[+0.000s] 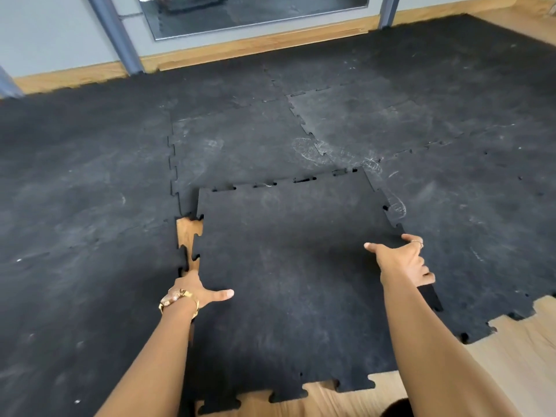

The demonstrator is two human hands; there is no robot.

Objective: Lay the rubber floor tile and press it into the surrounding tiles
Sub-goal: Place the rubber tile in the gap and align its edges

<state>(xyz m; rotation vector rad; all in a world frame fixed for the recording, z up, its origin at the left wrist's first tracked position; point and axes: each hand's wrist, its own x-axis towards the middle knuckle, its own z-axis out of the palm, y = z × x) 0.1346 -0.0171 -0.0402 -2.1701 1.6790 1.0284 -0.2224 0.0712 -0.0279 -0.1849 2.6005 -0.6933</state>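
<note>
Both hands gripped the tile (pixel 294 272), left hand (pixel 200 291) and right hand (pixel 400 261) with fingers clamped on its side edges. It lay skewed in the gap, far edge angled rightward, wood floor (pixel 188 233) showing beside it.

left fingers (pixel 192 273) under tile (pixel 288 281), mirror (pixel 255 13) cropped above

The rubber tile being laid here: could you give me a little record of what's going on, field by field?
tile: loose rubber tile, black, puzzle-cut edges
left hand: left hand grips its left edge
right hand: right hand grips its right edge
fit: not yet locked; wooden floor shows in a gap at left
surroundings: laid tiles on three sides, wood at the near edge
</note>
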